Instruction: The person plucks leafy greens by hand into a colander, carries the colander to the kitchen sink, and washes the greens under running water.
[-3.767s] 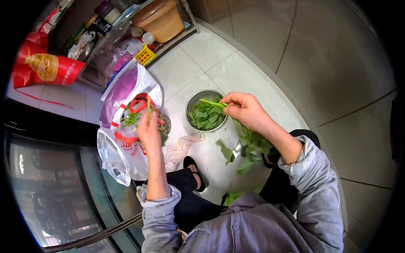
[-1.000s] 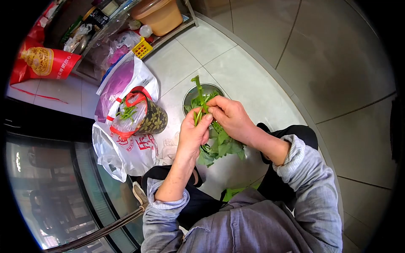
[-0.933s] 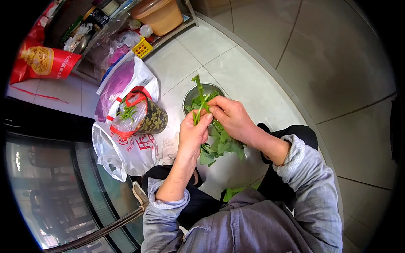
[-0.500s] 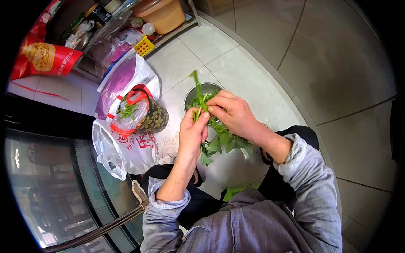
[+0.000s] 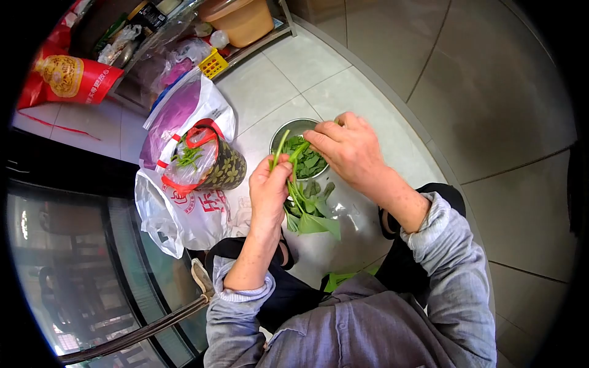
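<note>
Leafy green stems point(image 5: 297, 195) are pinched in my left hand point(image 5: 269, 187), with broad leaves point(image 5: 316, 224) hanging below it. The thumb and fingers of my right hand point(image 5: 351, 151) are closed on the upper part of a green stem, a little higher and to the right. Beyond both hands, a round metal bowl point(image 5: 274, 140) sits on the floor. Picked green leaves point(image 5: 310, 164) lie inside it, and my right hand covers part of its right rim. Whether the stem between my hands is broken cannot be made out.
To the left stands a flower-patterned bin point(image 5: 228, 170) with a plastic liner and green scraps point(image 5: 188, 156). White plastic bags point(image 5: 161, 211) lie around it. A shelf with an orange tub point(image 5: 246, 24) and a yellow basket point(image 5: 213, 63) is behind. A glass-fronted cabinet point(image 5: 67, 264) borders the left.
My right hand has moved slightly up and right, away from my left. The hanging leaves have shifted left, and more of the bowl's leaves show. The tall upright stem is no longer seen above my hands.
</note>
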A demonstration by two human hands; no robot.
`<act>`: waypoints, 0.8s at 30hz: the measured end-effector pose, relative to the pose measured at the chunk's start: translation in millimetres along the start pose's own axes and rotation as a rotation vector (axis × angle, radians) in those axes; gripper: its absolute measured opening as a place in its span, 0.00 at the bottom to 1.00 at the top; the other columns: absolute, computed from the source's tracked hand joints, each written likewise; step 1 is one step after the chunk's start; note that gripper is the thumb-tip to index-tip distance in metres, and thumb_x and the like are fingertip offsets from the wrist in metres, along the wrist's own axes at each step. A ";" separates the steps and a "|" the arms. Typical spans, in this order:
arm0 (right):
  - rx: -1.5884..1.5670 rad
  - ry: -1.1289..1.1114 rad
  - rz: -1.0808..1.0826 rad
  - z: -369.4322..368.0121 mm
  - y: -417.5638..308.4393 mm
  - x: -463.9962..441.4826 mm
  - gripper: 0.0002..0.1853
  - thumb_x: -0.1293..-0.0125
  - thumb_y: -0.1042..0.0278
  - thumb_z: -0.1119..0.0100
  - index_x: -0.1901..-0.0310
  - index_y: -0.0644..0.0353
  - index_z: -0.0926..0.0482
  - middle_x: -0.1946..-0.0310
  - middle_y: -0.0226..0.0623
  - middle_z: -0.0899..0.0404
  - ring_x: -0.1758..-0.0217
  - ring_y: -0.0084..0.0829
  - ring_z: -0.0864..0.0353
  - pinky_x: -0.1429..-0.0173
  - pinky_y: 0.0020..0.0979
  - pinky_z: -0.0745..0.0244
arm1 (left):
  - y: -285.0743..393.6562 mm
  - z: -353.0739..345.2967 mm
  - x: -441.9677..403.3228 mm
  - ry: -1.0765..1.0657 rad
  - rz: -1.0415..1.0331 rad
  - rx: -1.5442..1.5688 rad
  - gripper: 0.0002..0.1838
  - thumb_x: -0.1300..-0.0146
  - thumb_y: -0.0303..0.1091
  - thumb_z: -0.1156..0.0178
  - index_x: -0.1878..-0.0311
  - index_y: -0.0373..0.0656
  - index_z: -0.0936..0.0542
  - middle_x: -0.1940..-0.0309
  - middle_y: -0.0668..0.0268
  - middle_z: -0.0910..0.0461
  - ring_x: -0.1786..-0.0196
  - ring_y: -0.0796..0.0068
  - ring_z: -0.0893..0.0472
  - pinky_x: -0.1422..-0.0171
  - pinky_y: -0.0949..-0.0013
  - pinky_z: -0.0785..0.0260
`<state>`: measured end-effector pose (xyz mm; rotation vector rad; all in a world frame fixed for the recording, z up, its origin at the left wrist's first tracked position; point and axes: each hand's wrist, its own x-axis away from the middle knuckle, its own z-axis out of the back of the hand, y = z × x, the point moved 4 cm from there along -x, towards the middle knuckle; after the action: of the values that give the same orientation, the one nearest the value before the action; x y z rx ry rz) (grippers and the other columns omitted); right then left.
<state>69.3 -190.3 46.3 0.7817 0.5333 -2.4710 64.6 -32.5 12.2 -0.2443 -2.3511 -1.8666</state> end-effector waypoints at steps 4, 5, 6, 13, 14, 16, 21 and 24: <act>-0.309 -0.144 -0.290 -34.9 -3.0 22.4 0.10 0.44 0.65 0.42 0.60 0.56 0.22 0.68 0.35 0.22 0.68 0.37 0.25 0.67 0.33 0.32 | 10.6 -2.8 -1.7 -0.045 -0.042 0.125 0.05 0.40 0.29 0.49 0.63 0.39 0.28 0.78 0.70 0.27 0.86 0.88 0.40 0.82 0.84 0.50; -0.399 -0.164 -0.379 -42.7 -1.3 27.6 0.10 0.42 0.65 0.43 0.59 0.57 0.23 0.69 0.37 0.23 0.71 0.38 0.25 0.68 0.35 0.32 | 9.7 -4.1 -3.9 -0.061 -0.052 0.151 0.06 0.39 0.30 0.49 0.62 0.39 0.28 0.78 0.68 0.27 0.86 0.88 0.40 0.83 0.84 0.50; -0.451 -0.166 -0.420 -35.7 -2.9 23.3 0.08 0.44 0.68 0.44 0.62 0.58 0.24 0.70 0.40 0.24 0.70 0.42 0.26 0.67 0.37 0.32 | 9.0 -5.4 -4.9 -0.086 -0.042 0.130 0.06 0.39 0.31 0.49 0.62 0.39 0.28 0.77 0.67 0.26 0.86 0.87 0.39 0.83 0.84 0.50; -0.475 0.074 -0.288 -20.7 -6.3 13.1 0.05 0.45 0.70 0.46 0.71 0.62 0.27 0.77 0.44 0.26 0.71 0.46 0.26 0.67 0.40 0.31 | -0.1 -6.0 -8.6 0.003 0.050 0.256 0.08 0.38 0.32 0.48 0.59 0.40 0.29 0.72 0.67 0.27 0.75 0.83 0.31 0.74 0.81 0.37; -0.423 0.026 -0.258 -19.6 -4.8 11.3 0.05 0.44 0.70 0.45 0.70 0.62 0.27 0.76 0.43 0.26 0.71 0.44 0.26 0.67 0.39 0.31 | -4.6 -2.4 -13.4 -0.018 0.004 0.250 0.08 0.38 0.33 0.48 0.59 0.41 0.29 0.73 0.68 0.28 0.75 0.83 0.32 0.73 0.80 0.37; -0.368 -0.052 -0.234 -20.3 -7.3 9.8 0.06 0.44 0.69 0.45 0.70 0.62 0.26 0.76 0.41 0.25 0.72 0.43 0.25 0.68 0.38 0.31 | -6.4 2.0 -19.8 -0.059 -0.094 0.239 0.08 0.37 0.34 0.48 0.58 0.42 0.30 0.74 0.69 0.30 0.75 0.83 0.32 0.72 0.79 0.35; -0.377 -0.164 -0.274 -18.2 -18.4 10.0 0.05 0.44 0.70 0.46 0.70 0.62 0.26 0.78 0.41 0.25 0.74 0.42 0.25 0.70 0.37 0.30 | -5.6 2.7 -11.3 0.153 -0.172 0.025 0.09 0.34 0.38 0.51 0.57 0.44 0.32 0.74 0.72 0.33 0.75 0.85 0.33 0.73 0.80 0.38; -0.436 -0.240 -0.284 -21.1 -24.1 17.4 0.05 0.44 0.70 0.46 0.71 0.62 0.26 0.79 0.41 0.25 0.74 0.42 0.25 0.70 0.38 0.30 | 1.7 10.5 -14.7 0.329 -0.311 0.087 0.10 0.34 0.39 0.52 0.57 0.43 0.32 0.75 0.72 0.33 0.76 0.86 0.33 0.73 0.80 0.39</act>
<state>52.4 -166.2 24.7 0.2455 1.1029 -2.5102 79.4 -22.5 8.5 0.4285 -2.3280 -1.7509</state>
